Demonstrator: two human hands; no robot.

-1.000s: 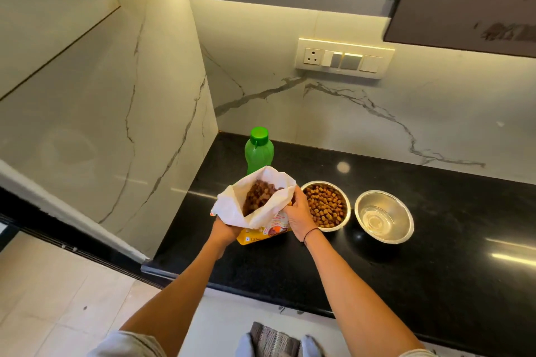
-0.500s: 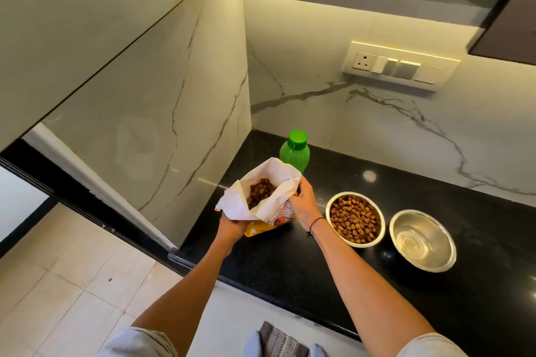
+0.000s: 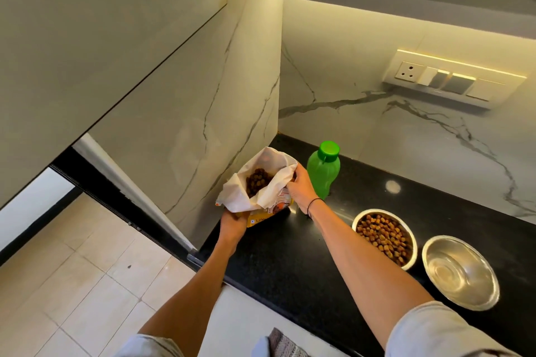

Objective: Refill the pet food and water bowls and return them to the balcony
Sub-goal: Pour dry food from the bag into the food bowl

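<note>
An open pet food bag (image 3: 262, 185), white inside and yellow outside, stands at the left end of the black counter (image 3: 290, 263) with brown kibble showing in its mouth. My left hand (image 3: 233, 221) grips the bag low on its near side. My right hand (image 3: 298, 189) holds the bag's right edge near the top. A steel bowl full of kibble (image 3: 384, 236) sits to the right of the bag. Beside it, further right, a second steel bowl (image 3: 459, 271) holds clear water. A green bottle (image 3: 323, 169) with its cap on stands just behind my right hand.
A marble side wall (image 3: 203, 130) closes off the counter's left end, and a marble backsplash carries a socket and switch panel (image 3: 446, 79). Upper cabinets hang overhead. Beige tiled floor (image 3: 72, 284) lies at the lower left, below the counter's front edge.
The bag and both hands have shifted left toward the counter's corner, away from the kibble bowl. The camera has turned left, so both bowls now sit further right.
</note>
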